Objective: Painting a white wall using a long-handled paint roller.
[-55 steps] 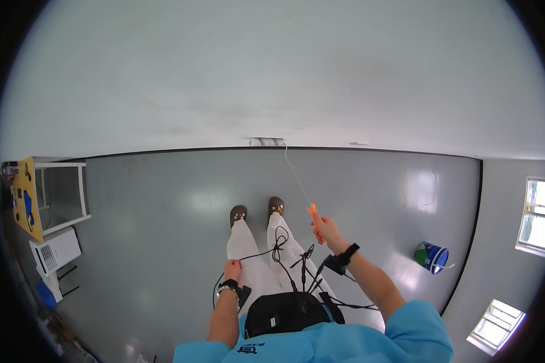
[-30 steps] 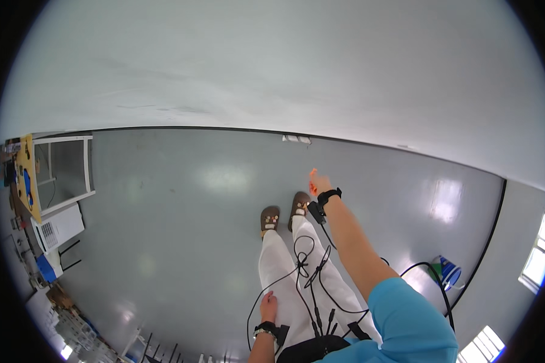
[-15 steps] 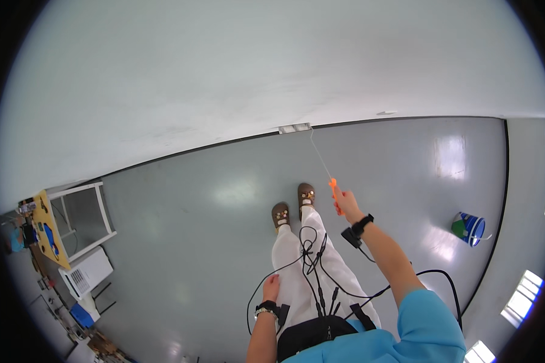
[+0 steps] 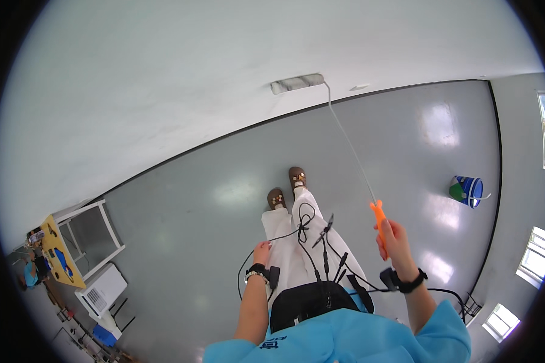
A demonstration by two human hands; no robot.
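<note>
My right hand [image 4: 395,242] is closed round the orange handle of a paint roller [image 4: 377,212]. From the handle a thin metal rod runs up and away to the roller sleeve [image 4: 297,83]. The pale, grey-streaked sleeve lies against the white wall [image 4: 224,72], above the dark line at its foot. My left hand [image 4: 261,252] hangs by my left thigh with its fingers loosely curled, next to a black cable [image 4: 284,236]. I see nothing held in it, though its palm is hidden.
A blue and green bucket [image 4: 466,191] stands on the grey floor [image 4: 194,242] at the right. Black cables loop in front of my legs. At the far left are a yellow-topped table [image 4: 60,254], a white appliance [image 4: 103,290] and another person [image 4: 31,273]. A small pale fitting [image 4: 359,88] sits low on the wall.
The roller sleeve has gone up the wall from its foot. My right hand has drawn back toward me and to the right with the handle. My left hand has shifted slightly forward.
</note>
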